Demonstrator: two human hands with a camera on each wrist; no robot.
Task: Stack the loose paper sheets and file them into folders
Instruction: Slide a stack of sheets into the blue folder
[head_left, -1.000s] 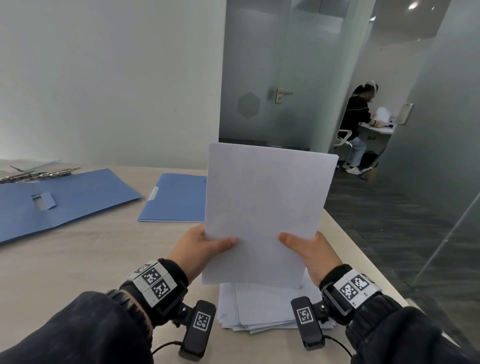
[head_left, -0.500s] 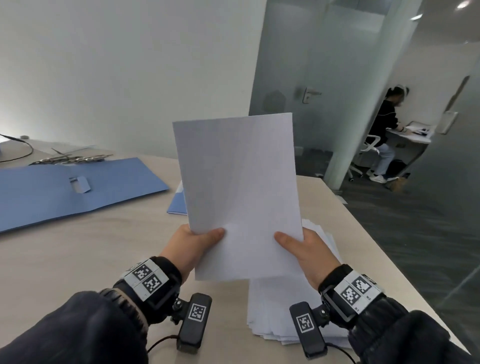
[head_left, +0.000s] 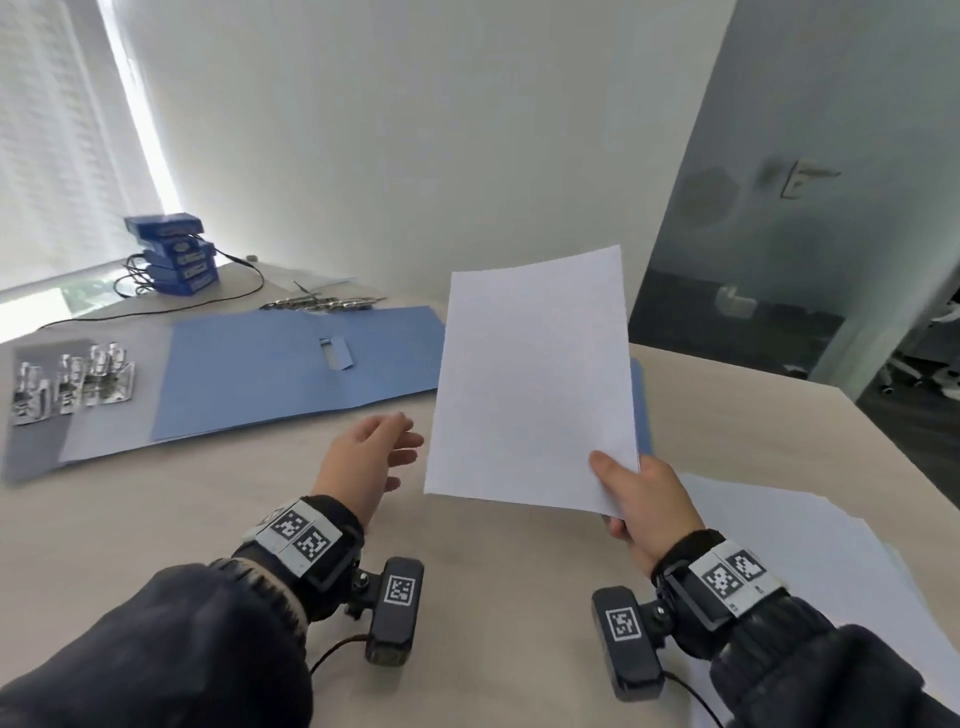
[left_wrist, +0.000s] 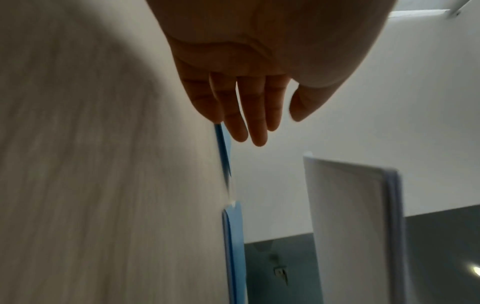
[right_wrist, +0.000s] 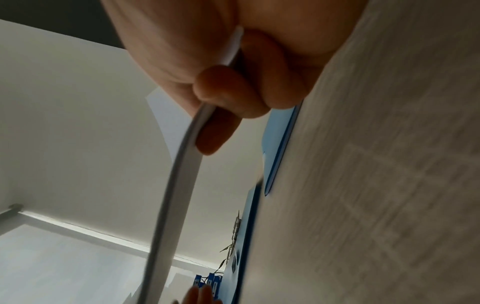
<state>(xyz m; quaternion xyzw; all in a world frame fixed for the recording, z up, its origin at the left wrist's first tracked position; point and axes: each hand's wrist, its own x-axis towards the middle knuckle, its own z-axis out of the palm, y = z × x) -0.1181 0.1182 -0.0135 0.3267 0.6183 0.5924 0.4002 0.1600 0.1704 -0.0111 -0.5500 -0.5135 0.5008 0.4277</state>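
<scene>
Your right hand pinches the lower right corner of the thin stack of white paper sheets, thumb on top, fingers curled beneath, holding it tilted above the pale wood-grain table. Your left hand, at nine o'clock from the stack, hangs free with fingers straight and loose. The open blue card folder lies at ten o'clock, loose white sheets at four.
</scene>
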